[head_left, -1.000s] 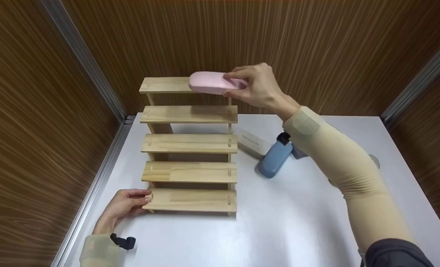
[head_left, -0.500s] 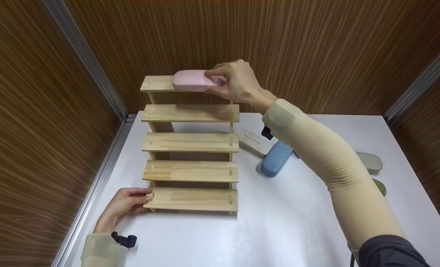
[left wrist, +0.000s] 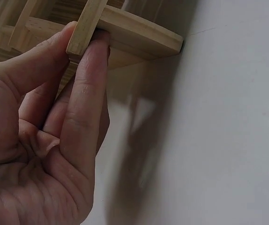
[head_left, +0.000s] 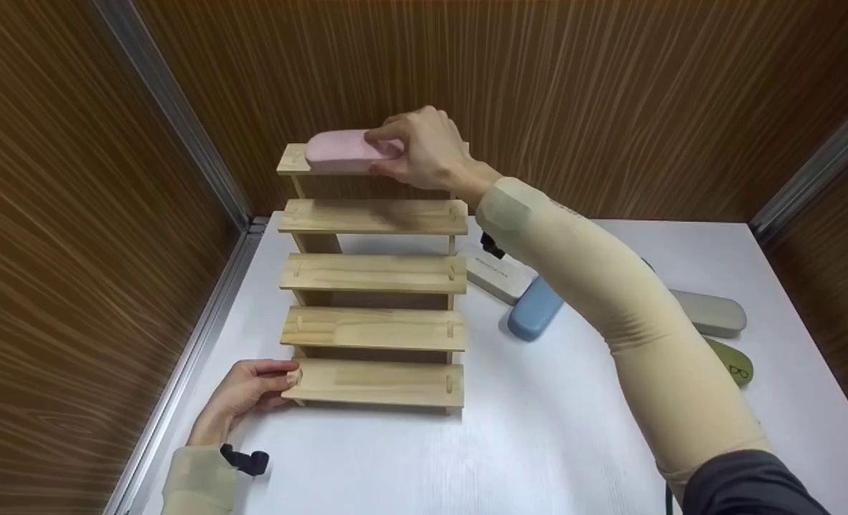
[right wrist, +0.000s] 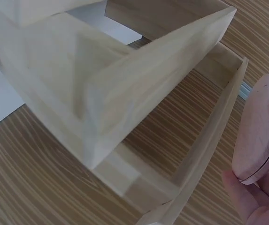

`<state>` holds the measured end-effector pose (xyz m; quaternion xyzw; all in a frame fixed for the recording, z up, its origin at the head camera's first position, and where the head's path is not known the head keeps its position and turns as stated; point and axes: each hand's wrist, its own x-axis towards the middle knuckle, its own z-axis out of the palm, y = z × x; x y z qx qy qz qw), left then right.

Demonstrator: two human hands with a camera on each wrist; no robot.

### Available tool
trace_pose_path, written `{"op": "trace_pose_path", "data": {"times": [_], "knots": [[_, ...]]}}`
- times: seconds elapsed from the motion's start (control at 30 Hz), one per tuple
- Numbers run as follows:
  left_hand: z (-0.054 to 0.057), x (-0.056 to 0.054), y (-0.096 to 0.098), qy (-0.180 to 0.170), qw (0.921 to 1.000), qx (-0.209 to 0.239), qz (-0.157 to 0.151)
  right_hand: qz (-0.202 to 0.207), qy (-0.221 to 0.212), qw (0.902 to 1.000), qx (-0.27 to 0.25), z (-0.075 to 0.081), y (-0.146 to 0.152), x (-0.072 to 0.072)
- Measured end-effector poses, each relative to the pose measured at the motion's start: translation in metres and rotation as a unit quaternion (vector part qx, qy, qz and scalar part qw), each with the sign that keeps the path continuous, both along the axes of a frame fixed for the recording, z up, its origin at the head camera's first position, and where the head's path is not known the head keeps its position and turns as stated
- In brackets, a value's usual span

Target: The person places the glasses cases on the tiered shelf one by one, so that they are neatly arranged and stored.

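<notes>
A pink glasses case (head_left: pixel 338 149) overlaps the left and middle of the top shelf in the head view. My right hand (head_left: pixel 427 150) grips its right end between thumb and fingers. In the right wrist view the glasses case (right wrist: pixel 255 133) appears closed, a thin seam along its side, close by the top board. The stepped wooden rack (head_left: pixel 377 217) has several shelves rising toward the back wall. My left hand (head_left: pixel 249 390) pinches the left end of the lowest shelf (head_left: pixel 374 381); the left wrist view shows thumb and fingers (left wrist: pixel 85 89) on either side of the board's end.
Right of the rack lie a whitish case (head_left: pixel 495 274) and a blue case (head_left: pixel 533 315), both near the right forearm. Farther right, a grey case (head_left: pixel 713 312) and an olive-green case (head_left: pixel 733 363) are partly behind the sleeve. Wood-grain walls (head_left: pixel 610 107) enclose the white table.
My right hand has carried the pink glasses case leftward along the top shelf. The grey and olive-green cases have come into view past the sleeve. My left hand keeps its hold on the lowest shelf.
</notes>
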<state>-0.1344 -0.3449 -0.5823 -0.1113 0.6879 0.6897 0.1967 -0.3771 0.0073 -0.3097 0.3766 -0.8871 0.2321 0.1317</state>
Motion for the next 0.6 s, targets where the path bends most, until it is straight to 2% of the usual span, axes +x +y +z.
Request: {"op": "trace_pose_path", "data": {"times": [0.23,0.6], "knots": [[0.000,0.002,0.001,0.002,0.9998,0.018,0.005,-0.022,-0.033,0.9992,0.010,0.009,-0.022,-0.005],[-0.002,0.006,0.001,-0.006,0.9997,0.021,0.014,-0.045,-0.067,0.9960,0.039,0.009,-0.048,-0.010]]}}
